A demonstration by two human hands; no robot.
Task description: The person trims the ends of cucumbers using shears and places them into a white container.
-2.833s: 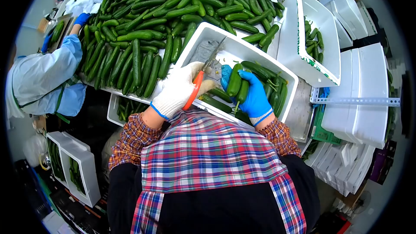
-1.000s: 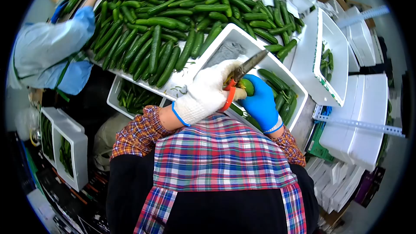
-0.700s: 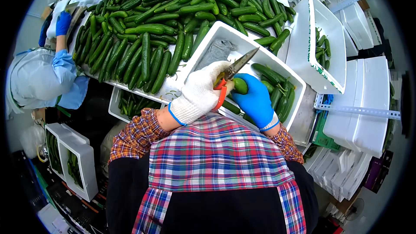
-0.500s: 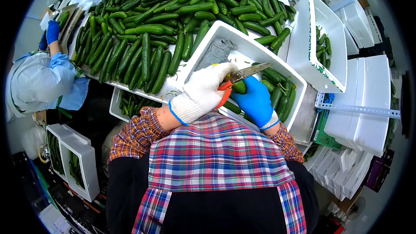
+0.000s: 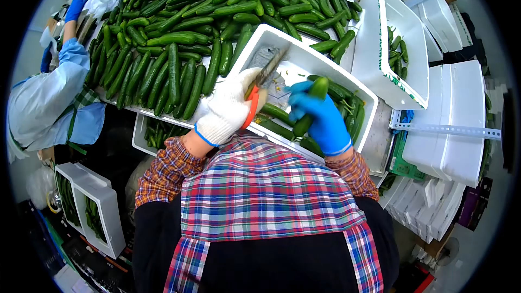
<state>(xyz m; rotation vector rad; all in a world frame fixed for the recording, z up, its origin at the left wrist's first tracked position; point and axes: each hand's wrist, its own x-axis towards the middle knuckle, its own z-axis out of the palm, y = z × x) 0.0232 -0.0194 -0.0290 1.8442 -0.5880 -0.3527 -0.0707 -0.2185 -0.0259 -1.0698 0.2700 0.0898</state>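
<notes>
My left hand (image 5: 227, 102), in a white knit glove, is closed around scissors with orange handles (image 5: 251, 107). Their blades (image 5: 271, 66) point up and away over a white foam box (image 5: 304, 46). A single cucumber (image 5: 318, 87) is gripped in my right hand (image 5: 328, 124), which wears a blue glove and is slightly blurred. That hand is above the box's right half, where several cucumbers (image 5: 355, 111) lie. Something grey (image 5: 266, 54) shows at the box's far left end, partly behind the blades.
A large heap of cucumbers (image 5: 179, 38) covers the table beyond and left. Another foam box (image 5: 393, 54) with a few cucumbers stands tilted at right, near stacked foam boxes (image 5: 448, 116). At left, a co-worker's blue-gloved hand (image 5: 77, 4) is raised. Another cucumber box (image 5: 100, 211) sits lower left.
My hands have moved apart: the scissors shifted left, their blades now pointing more upward, and the cucumber is turned upright in my right hand. The co-worker's arm has reached farther away.
</notes>
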